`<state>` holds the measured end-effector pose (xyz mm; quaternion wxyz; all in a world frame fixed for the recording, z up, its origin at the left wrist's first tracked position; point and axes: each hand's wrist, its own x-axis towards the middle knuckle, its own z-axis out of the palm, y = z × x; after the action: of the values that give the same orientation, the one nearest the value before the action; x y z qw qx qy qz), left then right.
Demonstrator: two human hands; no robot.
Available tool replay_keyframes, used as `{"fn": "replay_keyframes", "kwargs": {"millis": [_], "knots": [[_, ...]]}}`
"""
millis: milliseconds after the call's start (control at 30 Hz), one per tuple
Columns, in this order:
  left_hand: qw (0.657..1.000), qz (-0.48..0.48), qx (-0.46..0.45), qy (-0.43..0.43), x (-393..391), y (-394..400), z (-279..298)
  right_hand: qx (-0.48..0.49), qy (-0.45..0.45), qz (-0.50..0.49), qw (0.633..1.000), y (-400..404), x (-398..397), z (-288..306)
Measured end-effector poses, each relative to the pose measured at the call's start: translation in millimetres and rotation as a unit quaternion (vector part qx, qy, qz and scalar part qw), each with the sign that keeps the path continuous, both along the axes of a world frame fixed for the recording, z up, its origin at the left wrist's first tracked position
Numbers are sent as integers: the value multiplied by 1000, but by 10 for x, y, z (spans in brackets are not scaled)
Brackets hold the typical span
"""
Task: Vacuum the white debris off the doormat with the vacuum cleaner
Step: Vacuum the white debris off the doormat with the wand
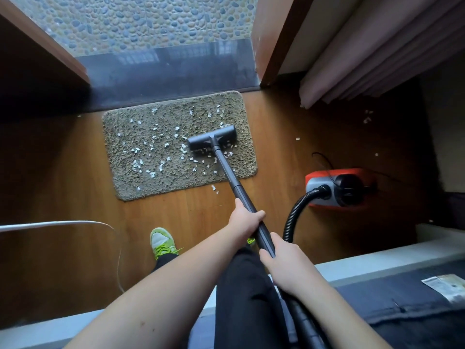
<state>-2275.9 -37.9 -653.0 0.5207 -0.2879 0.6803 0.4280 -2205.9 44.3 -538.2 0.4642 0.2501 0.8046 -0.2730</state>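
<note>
Head-camera view of a doorway clean-up: a shaggy doormat (176,144) lies on the wood floor just inside the threshold, its left and middle pile thick with white debris (141,162), a few flecks spilling onto the boards at its near edge. The vacuum's floor head (212,140) sits on the mat's right half, with scraps lying against its near edge. The person's left hand (247,219) is wrapped round the wand (232,182) further down, while the right hand (281,263) grips it higher up, nearer the body. To the right, the ribbed hose (299,210) loops to the red canister (337,187). The job looks barely begun; slow, overlapping strokes leftward, head kept flat to the pile, would likely serve best, since a shaggy mat may hold paper-like bits.
</note>
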Motion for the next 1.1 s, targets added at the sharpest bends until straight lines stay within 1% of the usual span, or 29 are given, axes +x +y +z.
{"fn": "replay_keyframes", "kwargs": {"millis": [133,333,533,633,767,1100], "knots": [[1000,-1,-9,28,-184,-5,-48,4,12,-8,1000,-33,-159,-99],[998,6,-26,64,-520,-16,-104,10,26,9,1000,-81,-527,-231],[993,-7,-52,103,-744,-3,-136,8,31,4,999,-97,-783,-319],[992,-25,-66,108,-742,4,-159,11,31,5,999,-96,-770,-330],[991,-22,-66,112,-645,1,-182,17,29,8,999,-78,-679,-316],[994,-67,-49,78,-231,106,-177,15,18,-10,1000,65,-237,-196]]}}
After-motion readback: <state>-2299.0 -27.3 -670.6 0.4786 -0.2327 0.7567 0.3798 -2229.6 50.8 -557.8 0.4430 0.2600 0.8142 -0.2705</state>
